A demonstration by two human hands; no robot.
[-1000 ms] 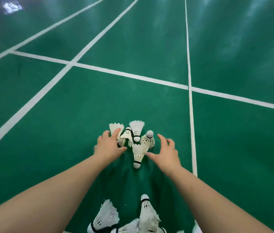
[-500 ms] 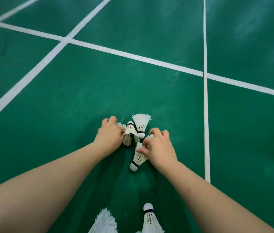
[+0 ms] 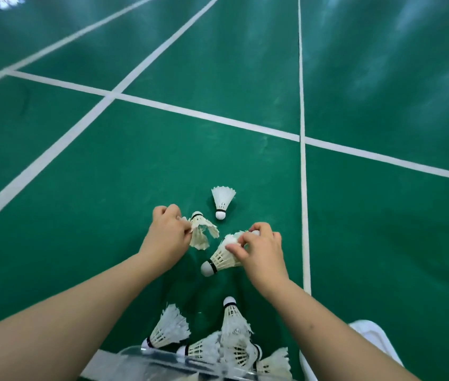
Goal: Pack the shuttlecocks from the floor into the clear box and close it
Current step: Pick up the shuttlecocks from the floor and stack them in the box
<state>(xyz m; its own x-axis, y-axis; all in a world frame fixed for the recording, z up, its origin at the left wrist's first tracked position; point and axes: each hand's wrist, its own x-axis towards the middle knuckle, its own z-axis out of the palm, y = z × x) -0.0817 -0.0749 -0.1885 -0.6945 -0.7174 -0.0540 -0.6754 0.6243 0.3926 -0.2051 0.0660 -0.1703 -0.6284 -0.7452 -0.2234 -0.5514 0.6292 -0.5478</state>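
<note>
Head view: left hand (image 3: pixel 166 237) and right hand (image 3: pixel 262 253) each grip shuttlecocks (image 3: pixel 222 258), arms outstretched.

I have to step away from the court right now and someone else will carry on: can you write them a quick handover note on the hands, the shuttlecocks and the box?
Left hand: closed on a battered shuttlecock, its feathers bent and split.
Right hand: fingers pinching the feathers of a shuttlecock, cork pointing toward the left hand.
One lone shuttlecock lies on the green floor just beyond both hands, untouched.
Near cluster of shuttlecocks sits by the far edge of the clear box; whether any are inside, I cannot tell.
A white lid-like piece shows at the lower right.
Left: box the two held, fetch the lone one, pack the cluster, close the box.
</note>
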